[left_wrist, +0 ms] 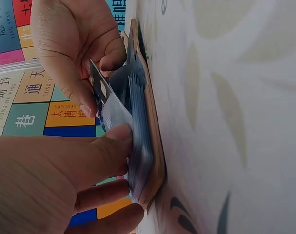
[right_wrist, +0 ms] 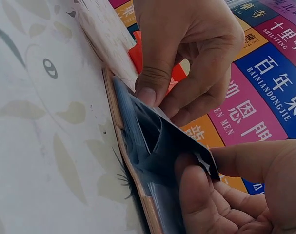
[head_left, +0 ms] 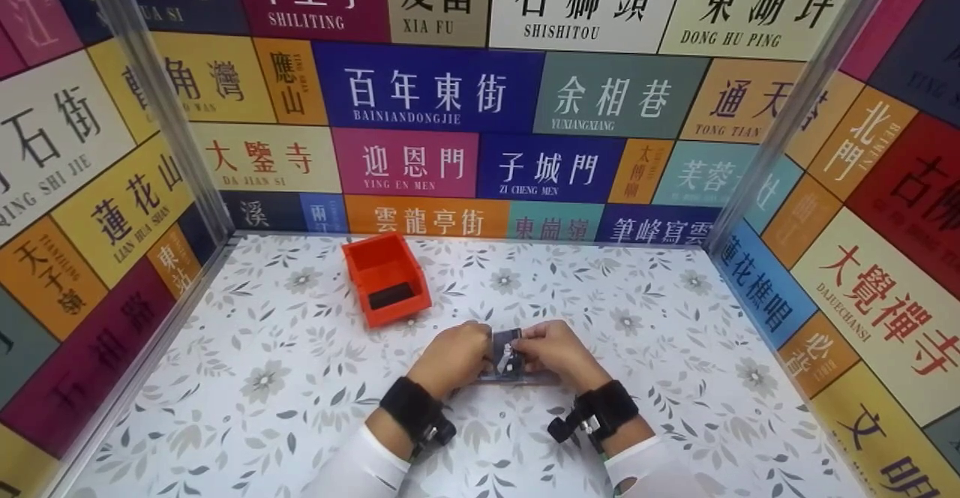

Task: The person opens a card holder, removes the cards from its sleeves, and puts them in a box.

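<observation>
1. Holder (left_wrist: 139, 105), one, is lying on the table (head_left: 300, 430) beneath the fingers of both hands; its stacked sleeves (right_wrist: 127, 114) are showing clear, glossy plastic, and its cover (left_wrist: 157, 151) is showing a thin tan edge.
2. Card (head_left: 507, 352), one, flat and dark with a white figure, is slanting between the fingertips of the two hands; how deep it is sitting in a sleeve I cannot tell.
3. Left hand (head_left: 459, 354), one: thumb and forefinger are closing narrowly on the sleeves, pinching the clear plastic.
4. Right hand (head_left: 559, 352), one: thumb and fingertip are pinching the card's edge with hardly any gap, the other fingers bending behind.
5. Bin (head_left: 379, 254), one, open-topped orange-red plastic, is standing beyond the left fingers, well apart; one black piece (head_left: 391, 295) is lying inside.
6. Bands (head_left: 409, 400), two, black, are circling the wrists behind the fingers.
7. Beneath all the fingers, the table is showing a white, leafy, flowered print.
</observation>
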A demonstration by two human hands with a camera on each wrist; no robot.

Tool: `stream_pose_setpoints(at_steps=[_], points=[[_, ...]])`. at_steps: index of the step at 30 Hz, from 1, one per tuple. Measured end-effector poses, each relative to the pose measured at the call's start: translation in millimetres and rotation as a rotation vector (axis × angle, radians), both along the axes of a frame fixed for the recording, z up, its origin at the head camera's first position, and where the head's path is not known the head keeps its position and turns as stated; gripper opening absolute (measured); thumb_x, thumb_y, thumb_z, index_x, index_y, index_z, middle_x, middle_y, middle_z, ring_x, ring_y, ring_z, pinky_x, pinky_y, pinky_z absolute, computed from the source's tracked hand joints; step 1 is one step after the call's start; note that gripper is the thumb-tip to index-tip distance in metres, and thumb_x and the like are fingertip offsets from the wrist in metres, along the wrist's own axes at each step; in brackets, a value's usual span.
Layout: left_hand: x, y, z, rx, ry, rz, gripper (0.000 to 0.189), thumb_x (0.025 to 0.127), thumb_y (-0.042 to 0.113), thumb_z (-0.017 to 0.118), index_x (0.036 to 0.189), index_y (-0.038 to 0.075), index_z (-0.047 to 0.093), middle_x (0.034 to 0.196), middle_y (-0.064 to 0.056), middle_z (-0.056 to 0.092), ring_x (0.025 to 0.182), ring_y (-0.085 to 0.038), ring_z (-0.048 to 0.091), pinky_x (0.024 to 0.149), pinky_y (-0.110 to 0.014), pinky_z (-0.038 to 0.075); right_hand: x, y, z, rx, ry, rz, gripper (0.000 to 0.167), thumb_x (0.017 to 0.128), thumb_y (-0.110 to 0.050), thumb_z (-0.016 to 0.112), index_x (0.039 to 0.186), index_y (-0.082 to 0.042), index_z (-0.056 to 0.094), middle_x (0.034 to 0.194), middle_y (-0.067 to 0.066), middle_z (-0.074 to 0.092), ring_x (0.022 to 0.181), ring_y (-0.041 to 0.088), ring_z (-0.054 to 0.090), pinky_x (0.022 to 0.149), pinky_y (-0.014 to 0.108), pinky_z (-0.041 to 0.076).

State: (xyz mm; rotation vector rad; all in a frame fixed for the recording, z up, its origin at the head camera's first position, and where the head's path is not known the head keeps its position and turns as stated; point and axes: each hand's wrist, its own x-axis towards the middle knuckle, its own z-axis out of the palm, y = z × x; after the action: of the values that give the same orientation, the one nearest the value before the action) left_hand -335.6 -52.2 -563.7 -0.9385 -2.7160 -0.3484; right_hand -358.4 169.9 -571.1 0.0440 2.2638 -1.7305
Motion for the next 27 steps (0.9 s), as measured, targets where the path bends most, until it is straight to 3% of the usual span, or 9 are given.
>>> stream_pose_setpoints(at_steps=[8,16,24,27], points=[[-0.2,0.5,1.5,-0.018,0.025,-0.009,0.012,0.081,0.016,0.087,0.081,0.019,0.075,0.079,0.005,0.058,0.069,-0.02,0.058,0.061,-0.037,0.05,-4.0,5.7,-0.1,0.024,0.002,-0.028,0.011,0.087,-0.007,0.08,0.094,0.0,0.075,0.087,0.01,0.073,0.065,0.016,0.069,0.061,0.03,0.06],[1.7,-0.7,4.9,0.004,-0.014,-0.01,0.011,0.079,0.01,0.084,0.08,0.02,0.078,0.081,0.007,0.06,0.071,-0.019,0.059,0.062,-0.035,0.05,-9.7,24.0,8.3,0.244,0.112,-0.068,0.008,0.086,-0.009,0.08,0.091,-0.004,0.076,0.085,0.007,0.074,0.064,0.016,0.067,0.058,0.028,0.056],[2.1,-2.6,9.7,0.016,-0.073,0.016,0.011,0.082,0.01,0.083,0.081,0.02,0.079,0.081,0.007,0.062,0.067,-0.017,0.056,0.061,-0.033,0.049,-9.5,29.2,16.0,0.151,0.127,-0.074,0.01,0.088,-0.008,0.081,0.09,-0.005,0.072,0.082,0.006,0.074,0.063,0.016,0.066,0.06,0.031,0.058],[0.2,-2.8,9.9,0.004,-0.061,0.025,0.01,0.084,0.011,0.082,0.084,0.02,0.08,0.083,0.006,0.063,0.067,-0.018,0.059,0.06,-0.034,0.05,-10.6,27.4,17.1,0.116,0.165,-0.057,0.01,0.089,-0.006,0.081,0.089,-0.006,0.071,0.081,0.004,0.074,0.067,0.016,0.067,0.064,0.032,0.06]])
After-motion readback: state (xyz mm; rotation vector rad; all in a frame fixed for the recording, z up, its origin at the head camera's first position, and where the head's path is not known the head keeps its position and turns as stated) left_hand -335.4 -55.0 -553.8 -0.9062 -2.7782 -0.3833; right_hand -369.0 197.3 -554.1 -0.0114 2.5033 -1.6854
